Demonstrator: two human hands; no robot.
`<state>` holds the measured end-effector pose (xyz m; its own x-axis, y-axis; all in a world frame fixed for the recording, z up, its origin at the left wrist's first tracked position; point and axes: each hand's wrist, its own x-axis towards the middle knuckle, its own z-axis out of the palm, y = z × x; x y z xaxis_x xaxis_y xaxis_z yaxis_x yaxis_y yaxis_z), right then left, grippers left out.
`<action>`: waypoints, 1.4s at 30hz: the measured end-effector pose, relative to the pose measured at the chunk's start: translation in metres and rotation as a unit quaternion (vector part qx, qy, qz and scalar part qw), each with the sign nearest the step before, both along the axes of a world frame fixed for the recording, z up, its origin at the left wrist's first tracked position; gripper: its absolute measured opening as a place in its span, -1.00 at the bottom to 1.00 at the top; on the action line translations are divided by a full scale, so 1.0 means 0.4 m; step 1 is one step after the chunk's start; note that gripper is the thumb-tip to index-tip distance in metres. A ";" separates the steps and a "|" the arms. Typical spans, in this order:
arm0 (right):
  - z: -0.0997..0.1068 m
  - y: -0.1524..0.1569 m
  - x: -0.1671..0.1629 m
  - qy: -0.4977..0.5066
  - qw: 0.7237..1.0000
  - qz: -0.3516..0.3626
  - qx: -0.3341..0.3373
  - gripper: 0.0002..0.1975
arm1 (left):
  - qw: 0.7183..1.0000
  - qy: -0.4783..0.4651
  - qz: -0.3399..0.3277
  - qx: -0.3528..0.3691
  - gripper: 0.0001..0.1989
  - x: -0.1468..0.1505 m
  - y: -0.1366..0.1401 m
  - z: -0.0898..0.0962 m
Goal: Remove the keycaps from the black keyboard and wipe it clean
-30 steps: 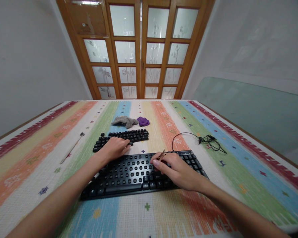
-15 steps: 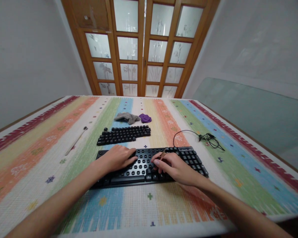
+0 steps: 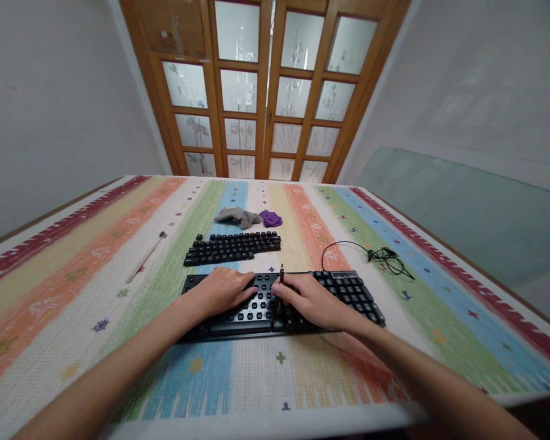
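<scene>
A black keyboard [image 3: 252, 328] lies in front of me, its middle and left showing bare key posts, its right side still carrying keycaps. My left hand [image 3: 227, 290] rests on the left part of the board, thumb and forefinger apart, the other fingers partly hidden. Over the boundary between bare posts and capped keys, my right hand [image 3: 309, 299] pinches a slim brownish tool [image 3: 282, 273], held upright; its lower end is hidden by the fingers. Just beyond the board, removed black keycaps [image 3: 231, 249] stand in rows on the cloth.
A grey cloth [image 3: 238, 217] and a purple cloth [image 3: 271, 219] lie behind the keycaps. To the left is a thin brush [image 3: 146, 256] with a dark head. The keyboard's cable [image 3: 387, 256] is bundled at right. A striped tablecloth [image 3: 275, 385] covers the table.
My right hand has shifted slightly left, and the tool in it has turned from slanted to upright. My left hand stays on the keyboard. The view has shifted a little.
</scene>
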<state>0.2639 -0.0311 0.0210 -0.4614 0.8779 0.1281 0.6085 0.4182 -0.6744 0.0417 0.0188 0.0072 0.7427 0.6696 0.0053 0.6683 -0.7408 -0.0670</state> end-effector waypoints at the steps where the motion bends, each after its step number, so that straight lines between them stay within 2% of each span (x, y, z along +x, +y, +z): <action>1: -0.004 0.010 -0.002 0.000 1.000 -0.006 -0.006 -0.63 | 1.000 0.001 0.000 0.003 -0.67 0.000 -0.001 0.000; 6: -0.013 0.036 -0.002 0.031 0.997 -0.025 -0.065 -0.61 | 1.000 0.010 0.003 0.013 -0.67 -0.003 0.001 -0.003; 9: -0.003 0.037 0.012 0.059 0.995 -0.026 -0.076 -0.59 | 1.000 -0.010 0.002 0.016 -0.64 -0.009 0.002 0.001; 11: 0.007 0.034 0.024 0.078 0.994 -0.025 -0.073 -0.58 | 0.999 -0.050 -0.004 -0.001 -0.61 -0.010 -0.002 0.009; 15: 0.026 0.026 0.036 0.101 0.993 -0.008 -0.059 -0.59 | 0.985 -0.137 -0.048 -0.088 -0.63 0.002 -0.024 0.037; 18: 0.038 0.016 0.036 0.100 0.994 0.007 -0.040 -0.59 | 0.975 -0.169 -0.077 -0.119 -0.67 0.020 -0.038 0.051; 23: 0.053 -0.004 0.033 0.097 0.994 0.040 -0.008 -0.63 | 0.973 -0.161 -0.110 -0.125 -0.76 0.041 -0.034 0.046; 28: 0.053 -0.008 0.043 0.089 0.994 0.066 0.011 -0.66 | 0.970 -0.161 -0.115 -0.138 -0.77 0.047 -0.025 0.041; 36: 0.041 -0.005 0.065 0.080 0.995 0.053 0.019 -0.69 | 0.966 -0.171 -0.123 -0.150 -0.81 0.060 -0.021 0.045; 42: 0.035 -0.009 0.077 0.081 0.995 0.041 0.028 -0.70 | 0.951 -0.241 -0.113 -0.158 -0.81 0.072 -0.011 0.065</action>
